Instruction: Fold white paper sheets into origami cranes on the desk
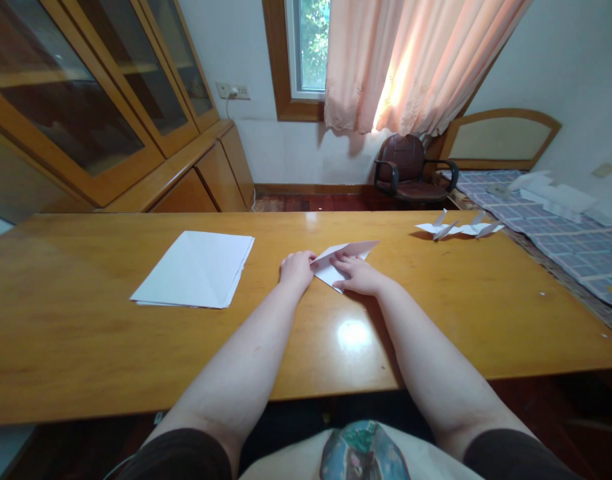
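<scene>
A: Where are the hands?

B: Close together near the middle of the desk. The left hand [297, 270] meets the sheet's left point, and the right hand [356, 275] lies across its near side. Both are on the paper, but I can't tell whether either one is actually pinching it.

A: And the paper?

B: A folded sheet of white paper [342, 265], lying low on the desk between the hands. It's a narrow, pointed shape with crisp edges, its far tip aiming right and a lower corner poking out past the right hand.

A: What's around it?

B: To the left, well apart from the hands, a stack of white paper [193, 270] sits on the glossy wooden desk [81, 333]. To the right are folded white paper figures [459, 230] with sharp points sticking up.

A: Further off?

B: More white paper [551, 193] on a checked cloth [566, 243], a brown leather chair [411, 170] below a peach curtain [411, 60], and a glass-fronted wooden cabinet [71, 100] on the left.
</scene>
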Demonstrator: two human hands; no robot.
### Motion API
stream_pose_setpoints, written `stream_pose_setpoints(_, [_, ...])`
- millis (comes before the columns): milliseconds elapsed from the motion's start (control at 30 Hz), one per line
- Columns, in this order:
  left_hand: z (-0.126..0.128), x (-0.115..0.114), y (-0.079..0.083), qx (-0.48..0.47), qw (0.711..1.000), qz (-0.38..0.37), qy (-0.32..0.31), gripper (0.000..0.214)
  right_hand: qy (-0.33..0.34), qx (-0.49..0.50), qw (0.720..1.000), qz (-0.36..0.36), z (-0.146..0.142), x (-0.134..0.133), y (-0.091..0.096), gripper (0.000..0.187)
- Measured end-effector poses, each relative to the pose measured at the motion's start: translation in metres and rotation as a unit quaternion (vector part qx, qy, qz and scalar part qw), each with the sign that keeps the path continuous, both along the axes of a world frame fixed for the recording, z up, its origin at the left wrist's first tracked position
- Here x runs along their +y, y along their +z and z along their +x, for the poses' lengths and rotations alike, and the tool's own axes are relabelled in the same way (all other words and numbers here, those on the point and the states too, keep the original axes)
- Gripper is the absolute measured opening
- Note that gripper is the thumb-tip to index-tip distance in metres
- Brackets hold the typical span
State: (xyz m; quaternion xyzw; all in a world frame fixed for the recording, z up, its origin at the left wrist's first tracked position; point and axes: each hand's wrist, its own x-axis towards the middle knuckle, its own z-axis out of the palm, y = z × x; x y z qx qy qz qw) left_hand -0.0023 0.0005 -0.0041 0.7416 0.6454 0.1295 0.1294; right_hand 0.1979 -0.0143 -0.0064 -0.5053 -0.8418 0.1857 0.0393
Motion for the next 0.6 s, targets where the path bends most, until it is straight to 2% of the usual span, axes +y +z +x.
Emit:
stream_pose_setpoints(100, [0.001,0.001,0.0,-0.001,1.0,-0.005,0.002,0.026,-0.051,-0.02,0.996,0.068,-0.014,-0.004,-0.001,0.061])
stream_pose_setpoints(233, [0.001,0.002,-0.003,-0.004,1.0,-0.005,0.001,0.025,-0.109,-0.069,0.986,0.108,-0.028,-0.008,-0.002,0.054])
stream_pose_setpoints(433, [0.002,0.003,-0.003,-0.002,1.0,-0.003,0.006,0.026,-0.138,-0.099,0.977,0.127,-0.036,-0.006,0.0,0.042])
stream_pose_setpoints(600, [0.004,0.002,-0.003,0.014,1.0,-0.008,0.008,0.026,-0.164,-0.12,0.97,0.137,-0.048,-0.004,0.0,0.043])
